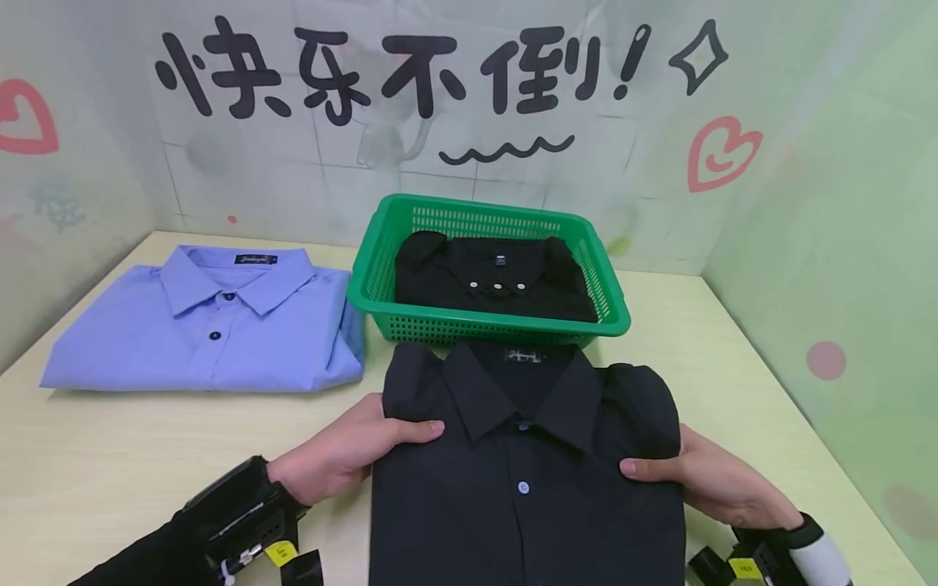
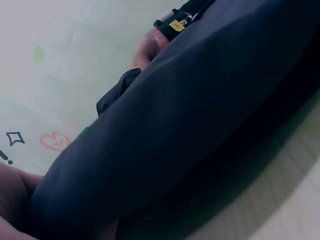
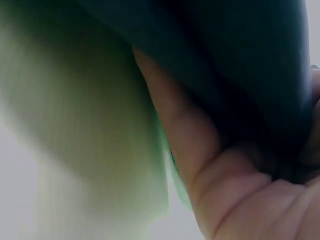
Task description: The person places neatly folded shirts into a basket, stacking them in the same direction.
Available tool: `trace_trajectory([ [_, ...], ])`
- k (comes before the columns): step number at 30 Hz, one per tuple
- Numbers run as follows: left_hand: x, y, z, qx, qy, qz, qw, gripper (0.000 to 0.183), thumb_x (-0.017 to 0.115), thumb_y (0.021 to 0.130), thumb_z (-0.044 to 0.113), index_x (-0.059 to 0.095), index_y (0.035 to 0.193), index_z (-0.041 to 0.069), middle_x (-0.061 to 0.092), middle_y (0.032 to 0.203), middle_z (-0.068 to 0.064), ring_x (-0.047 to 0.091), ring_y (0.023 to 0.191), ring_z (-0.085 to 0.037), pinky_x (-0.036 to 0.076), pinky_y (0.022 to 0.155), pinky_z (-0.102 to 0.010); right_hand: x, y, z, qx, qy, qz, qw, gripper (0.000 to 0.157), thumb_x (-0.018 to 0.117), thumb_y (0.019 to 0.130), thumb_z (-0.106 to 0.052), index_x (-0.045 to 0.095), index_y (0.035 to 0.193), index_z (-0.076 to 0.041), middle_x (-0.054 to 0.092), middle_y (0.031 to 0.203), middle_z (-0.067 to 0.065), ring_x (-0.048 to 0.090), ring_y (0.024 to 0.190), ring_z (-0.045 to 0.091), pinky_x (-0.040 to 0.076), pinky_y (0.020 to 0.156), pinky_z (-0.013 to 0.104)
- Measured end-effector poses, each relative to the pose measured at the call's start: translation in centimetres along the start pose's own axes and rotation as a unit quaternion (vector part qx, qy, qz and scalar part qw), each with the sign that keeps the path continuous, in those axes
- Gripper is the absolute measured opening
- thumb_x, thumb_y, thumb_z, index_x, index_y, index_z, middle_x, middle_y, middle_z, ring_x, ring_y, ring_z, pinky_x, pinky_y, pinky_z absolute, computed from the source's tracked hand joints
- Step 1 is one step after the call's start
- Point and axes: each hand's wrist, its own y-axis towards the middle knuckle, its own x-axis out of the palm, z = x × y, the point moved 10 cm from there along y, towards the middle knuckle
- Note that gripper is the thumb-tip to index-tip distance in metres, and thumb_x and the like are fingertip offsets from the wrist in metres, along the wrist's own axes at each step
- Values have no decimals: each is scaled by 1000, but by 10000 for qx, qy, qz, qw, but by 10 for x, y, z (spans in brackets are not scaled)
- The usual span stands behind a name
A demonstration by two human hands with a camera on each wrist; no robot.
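Note:
A folded black shirt (image 1: 469, 505) with a pointed collar and pale buttons is held up between both hands. My left hand (image 1: 359, 443) grips its left side, thumb on the front and fingers hidden behind the cloth. On the opposite side my right hand (image 1: 714, 480) holds the edge the same way, thumb in front. In the right wrist view, fingers of the right hand (image 3: 200, 150) run beneath the dark fabric (image 3: 240, 55). The left wrist view shows the shirt's underside (image 2: 165, 125) raised over the table. Its collar overlaps the basket's front in the head view.
A green plastic basket (image 1: 484, 328) stands at the back, with a folded black shirt (image 1: 498, 281) with white buttons inside. Left of it, a folded light-blue shirt (image 1: 198, 342) lies on the pale wooden table (image 1: 733, 366). Printed cloth walls (image 1: 821, 203) enclose the back and sides.

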Motion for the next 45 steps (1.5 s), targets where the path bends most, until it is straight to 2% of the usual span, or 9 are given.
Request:
trace_trajectory([
  [3,2,-8,11,122,42,-153,9998,48,75,89,21,58,129,0,66,116,-10,63,104,-23,47,94,-38,2,-4,-2,-35,-67,76,9999,85,64,96,-10,-1,151,-5,25,149,22,49,123,30,41,104,43],
  [5,2,-14,21,241,65,-243,9994,50,74,89,21,55,131,0,65,118,-10,63,106,-24,47,94,-37,4,-6,-4,-146,-99,77,9998,83,63,97,-9,0,151,-4,23,151,21,48,124,29,41,104,42],
  [12,-5,-35,53,445,327,-269,9981,54,76,88,25,53,131,2,62,123,-12,61,111,-27,44,99,-40,12,-15,-15,-712,-71,165,9973,61,57,99,-8,18,145,2,40,141,14,51,120,31,44,101,41],
  [16,-10,-42,63,451,428,-187,9979,53,76,88,28,56,131,4,63,123,-11,59,112,-25,40,102,-41,15,-19,-23,-1094,19,335,9934,51,54,100,-7,28,143,-3,40,141,11,51,121,28,44,101,39],
  [21,-17,-48,74,544,441,-133,9975,54,76,88,28,55,132,5,62,125,-10,58,115,-25,36,105,-42,24,-18,-37,-1601,225,306,9864,42,51,101,-4,37,140,-3,43,139,14,52,120,30,44,101,39],
  [25,-23,-55,80,647,449,-43,9969,54,75,89,29,55,133,6,63,125,-10,59,114,-25,36,105,-41,32,-12,-48,-1750,376,288,9834,37,51,101,-4,42,137,-2,47,136,15,54,118,31,45,101,41],
  [30,-35,-59,85,763,444,155,9960,53,75,89,29,56,132,5,64,123,-11,61,113,-26,40,103,-40,41,-1,-66,-1953,370,248,9797,37,53,100,-3,43,136,-2,47,136,16,55,117,31,46,99,40],
  [37,-56,-67,98,871,457,573,9935,54,77,87,33,55,131,9,61,127,-10,60,113,-27,44,100,-40,49,15,-106,-2318,111,289,9723,42,58,98,0,42,137,-3,45,137,17,54,119,30,45,100,38],
  [45,-61,-73,117,1178,437,692,9897,57,77,87,35,52,135,16,58,132,-6,59,115,-25,47,97,-40,51,11,-147,-2797,-127,275,9596,41,57,97,3,45,136,-2,47,137,16,53,119,28,45,100,35],
])
